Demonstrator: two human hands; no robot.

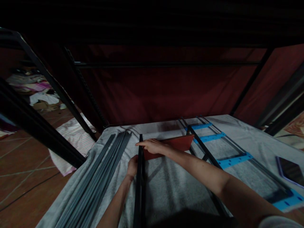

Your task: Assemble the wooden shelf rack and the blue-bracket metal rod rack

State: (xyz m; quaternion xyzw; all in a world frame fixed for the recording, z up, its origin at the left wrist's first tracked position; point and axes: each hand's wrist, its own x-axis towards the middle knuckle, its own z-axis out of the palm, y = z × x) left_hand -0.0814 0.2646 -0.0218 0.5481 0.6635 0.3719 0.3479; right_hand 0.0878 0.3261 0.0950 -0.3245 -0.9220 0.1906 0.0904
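Observation:
A black metal frame (138, 186) stands on the grey cloth in front of me, with two long sides. A reddish-brown board (182, 143) spans its far part crosswise. My left hand (133, 166) is closed against the outer side of the frame's left side, its fingertips partly hidden behind the bar. From the right, my right hand (152, 146) reaches over the board to the same bar. Its index finger stretches across the bar's top while the other fingers curl down at the corner where board and bar meet.
Several grey rods (104, 171) lie in a bundle at left. Rightward lies a rack of dark rods with blue perforated crosspieces (234, 161); a phone (290, 170) rests beyond it. Dark posts (78, 79) and a crossbar (166, 64) surround the cloth-covered surface (256, 139). Clothes (45, 98) lie piled far left.

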